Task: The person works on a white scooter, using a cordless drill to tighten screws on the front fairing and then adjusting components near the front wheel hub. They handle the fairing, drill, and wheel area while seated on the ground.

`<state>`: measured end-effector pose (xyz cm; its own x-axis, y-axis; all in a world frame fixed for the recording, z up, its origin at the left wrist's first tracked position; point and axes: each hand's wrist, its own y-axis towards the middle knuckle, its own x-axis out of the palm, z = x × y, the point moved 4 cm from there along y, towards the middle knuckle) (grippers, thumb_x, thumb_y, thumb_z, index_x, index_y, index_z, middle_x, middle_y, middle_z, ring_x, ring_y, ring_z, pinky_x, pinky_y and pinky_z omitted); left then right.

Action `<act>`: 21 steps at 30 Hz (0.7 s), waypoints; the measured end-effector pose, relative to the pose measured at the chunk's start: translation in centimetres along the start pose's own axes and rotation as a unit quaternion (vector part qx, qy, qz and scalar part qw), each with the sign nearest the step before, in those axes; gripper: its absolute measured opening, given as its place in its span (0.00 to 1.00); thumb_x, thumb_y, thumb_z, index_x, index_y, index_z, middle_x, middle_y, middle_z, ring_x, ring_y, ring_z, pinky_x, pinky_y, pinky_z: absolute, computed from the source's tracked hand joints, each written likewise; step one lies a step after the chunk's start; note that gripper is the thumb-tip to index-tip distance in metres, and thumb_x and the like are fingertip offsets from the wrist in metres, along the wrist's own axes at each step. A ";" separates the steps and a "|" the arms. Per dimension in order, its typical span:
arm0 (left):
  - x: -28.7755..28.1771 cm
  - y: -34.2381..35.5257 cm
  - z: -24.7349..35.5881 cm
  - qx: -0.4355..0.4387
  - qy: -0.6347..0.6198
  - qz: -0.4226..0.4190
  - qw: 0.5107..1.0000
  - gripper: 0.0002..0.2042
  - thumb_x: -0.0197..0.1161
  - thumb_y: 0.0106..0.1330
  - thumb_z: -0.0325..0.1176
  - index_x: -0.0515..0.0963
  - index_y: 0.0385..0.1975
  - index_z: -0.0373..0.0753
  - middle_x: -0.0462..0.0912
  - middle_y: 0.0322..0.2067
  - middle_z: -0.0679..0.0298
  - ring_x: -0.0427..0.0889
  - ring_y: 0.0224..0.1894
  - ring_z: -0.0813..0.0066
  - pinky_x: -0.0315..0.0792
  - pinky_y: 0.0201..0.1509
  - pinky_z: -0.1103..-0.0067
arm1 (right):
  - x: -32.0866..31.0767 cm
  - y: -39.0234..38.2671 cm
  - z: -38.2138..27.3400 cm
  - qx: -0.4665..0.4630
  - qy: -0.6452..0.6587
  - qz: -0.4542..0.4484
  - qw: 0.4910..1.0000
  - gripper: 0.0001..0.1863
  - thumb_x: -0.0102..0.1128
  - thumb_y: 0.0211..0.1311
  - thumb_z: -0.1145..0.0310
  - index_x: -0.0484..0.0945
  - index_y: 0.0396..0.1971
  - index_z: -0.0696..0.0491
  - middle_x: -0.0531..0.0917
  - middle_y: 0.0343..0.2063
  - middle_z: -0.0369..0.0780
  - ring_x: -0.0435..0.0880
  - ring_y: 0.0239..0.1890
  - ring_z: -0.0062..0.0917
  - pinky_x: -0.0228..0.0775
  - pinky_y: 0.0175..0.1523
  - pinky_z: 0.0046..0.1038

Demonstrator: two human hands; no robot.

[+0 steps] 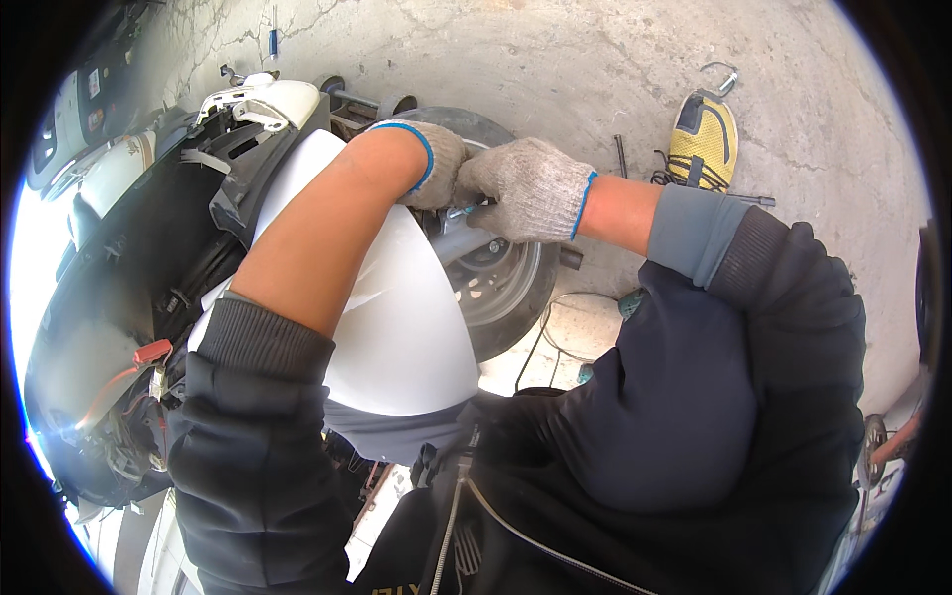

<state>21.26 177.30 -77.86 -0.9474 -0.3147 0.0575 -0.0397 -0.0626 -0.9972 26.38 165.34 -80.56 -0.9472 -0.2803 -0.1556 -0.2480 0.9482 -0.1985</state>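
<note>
Both my hands wear grey knit gloves with blue cuffs and meet above the wheel (540, 283) of a partly stripped scooter. My left hand (433, 162) is curled with its fingertips turned away, so its grip is hidden. Against it, my right hand (531, 188) is closed, thumb and fingers bent inward. A small bluish, shiny bit (460, 211) shows under the fingers, too covered to name. Just below the hands lies a metal wheel-side part (466, 238). A smooth white body panel (407, 327) stands below my left forearm.
Left of me are the scooter's dark body (109, 268), loose wiring and a red connector (153, 352). On the cracked concrete lie a blue-handled screwdriver (273, 42) and a thin dark rod (620, 156). A yellow shoe (706, 142) rests at right, with a long metal tool (754, 199) beside it.
</note>
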 end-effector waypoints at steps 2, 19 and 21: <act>0.0 -0.2 0.2 0.025 0.011 0.007 1.000 0.22 0.72 0.60 0.35 0.85 0.57 0.46 0.92 0.45 0.52 0.90 0.48 0.53 0.82 0.52 0.64 | 0.5 0.0 -0.4 -0.027 -0.036 0.007 0.999 0.14 0.65 0.64 0.59 0.88 0.47 0.45 0.90 0.42 0.41 0.89 0.46 0.41 0.82 0.52 0.42; 0.0 0.2 -0.8 0.018 -0.014 -0.034 0.999 0.31 0.71 0.57 0.27 0.81 0.65 0.50 0.92 0.47 0.56 0.91 0.48 0.54 0.82 0.53 0.66 | 1.2 0.7 0.1 -0.029 -0.034 -0.047 0.998 0.20 0.66 0.65 0.61 0.87 0.57 0.42 0.90 0.43 0.42 0.89 0.48 0.40 0.82 0.53 0.41; 0.0 0.1 -0.9 0.003 -0.019 -0.049 0.999 0.33 0.71 0.57 0.26 0.80 0.67 0.51 0.92 0.48 0.56 0.91 0.48 0.55 0.82 0.53 0.66 | 1.4 0.8 -0.1 -0.014 -0.043 -0.061 0.997 0.20 0.65 0.65 0.60 0.87 0.57 0.42 0.90 0.41 0.42 0.90 0.46 0.40 0.83 0.52 0.41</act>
<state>20.94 178.14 -78.03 -0.9260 -0.3431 0.1574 -0.1302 -0.1011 -0.9863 24.87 165.77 -80.82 -0.8891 -0.4044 -0.2143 -0.3668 0.9096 -0.1950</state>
